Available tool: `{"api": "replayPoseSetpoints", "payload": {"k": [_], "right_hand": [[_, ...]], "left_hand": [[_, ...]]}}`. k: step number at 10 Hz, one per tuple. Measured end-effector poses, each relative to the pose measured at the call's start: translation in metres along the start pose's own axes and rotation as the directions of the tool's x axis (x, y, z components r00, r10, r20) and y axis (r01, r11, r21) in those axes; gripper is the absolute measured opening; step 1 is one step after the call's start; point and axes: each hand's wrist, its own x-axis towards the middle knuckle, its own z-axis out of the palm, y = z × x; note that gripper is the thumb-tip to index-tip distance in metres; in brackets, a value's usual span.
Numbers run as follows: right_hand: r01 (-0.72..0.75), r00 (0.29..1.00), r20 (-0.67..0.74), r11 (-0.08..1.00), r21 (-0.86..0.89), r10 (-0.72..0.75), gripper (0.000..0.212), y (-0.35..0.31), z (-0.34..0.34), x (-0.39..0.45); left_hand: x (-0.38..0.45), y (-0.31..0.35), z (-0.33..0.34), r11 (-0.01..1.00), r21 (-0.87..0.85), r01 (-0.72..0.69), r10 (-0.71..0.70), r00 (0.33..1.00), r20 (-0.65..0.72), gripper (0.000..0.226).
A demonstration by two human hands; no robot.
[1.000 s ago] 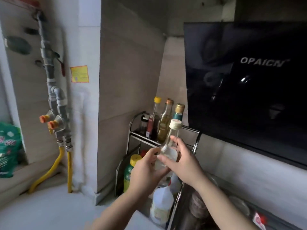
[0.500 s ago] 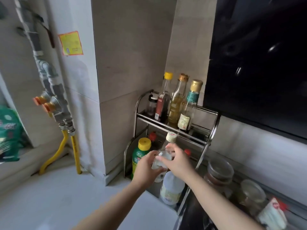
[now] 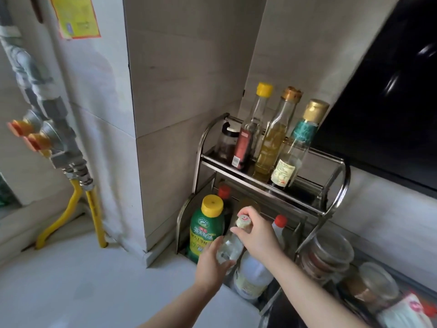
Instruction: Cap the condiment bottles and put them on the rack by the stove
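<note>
A clear glass bottle (image 3: 230,248) with a cream cap (image 3: 244,221) is tilted over the lower shelf of the steel two-tier rack (image 3: 335,183). My left hand (image 3: 212,265) grips its body from below. My right hand (image 3: 257,234) pinches its neck just under the cap. On the lower shelf stand a green bottle with a yellow cap (image 3: 205,229), a dark red-capped bottle (image 3: 224,197), a white red-capped bottle (image 3: 280,227) and a white jug (image 3: 253,275). Three tall capped bottles stand on the upper shelf: a yellow-capped one (image 3: 250,131), an oil bottle (image 3: 274,138) and a gold-capped one (image 3: 294,147).
A small dark jar (image 3: 225,143) stands at the upper shelf's left end. Stacked lidded containers (image 3: 331,254) and jars (image 3: 376,284) crowd the counter right of the rack. The black range hood (image 3: 390,102) overhangs. Gas pipes with yellow hoses (image 3: 71,190) run down the left wall above the white counter (image 3: 82,292).
Both hands have lowered the clear bottle from upper-shelf height down toward the lower shelf, and the camera has tilted down and closer to the rack.
</note>
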Motion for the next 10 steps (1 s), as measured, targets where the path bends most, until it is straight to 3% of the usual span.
{"api": "replayPoseSetpoints", "payload": {"k": [2,3,4,6,7,9,10], "right_hand": [[0.085,0.994,0.078,0.987,-0.139,-0.075,0.027,0.01,0.014,0.006],[0.114,0.989,0.114,0.978,-0.175,-0.095,0.024,0.015,0.02,0.009],[0.12,0.988,0.129,0.961,-0.249,-0.089,0.022,0.016,0.021,0.013],[0.164,0.98,0.183,0.858,-0.487,-0.084,0.023,0.006,0.021,0.02],[0.174,0.98,0.175,0.84,-0.514,-0.097,0.025,0.007,0.024,0.017],[0.154,0.988,0.09,0.883,-0.443,-0.127,0.024,0.011,0.017,0.003],[0.148,0.988,0.018,0.918,-0.367,-0.152,0.017,0.01,0.006,-0.017]], "left_hand": [[0.004,-0.006,0.016,0.991,0.088,0.104,-0.106,0.994,0.02,0.071],[0.005,-0.007,0.024,0.974,0.15,0.169,-0.169,0.986,-0.015,0.053],[0.006,-0.011,0.025,0.963,0.188,0.194,-0.189,0.981,-0.04,0.034],[0.013,-0.009,0.026,0.951,0.239,0.195,-0.191,0.981,-0.04,0.034],[0.01,-0.007,0.023,0.951,0.238,0.198,-0.198,0.98,-0.021,0.025],[-0.006,0.009,-0.008,0.976,0.209,0.056,-0.063,0.998,0.026,0.032],[-0.023,0.023,-0.032,0.993,0.117,-0.03,0.032,0.999,-0.014,0.036]]}}
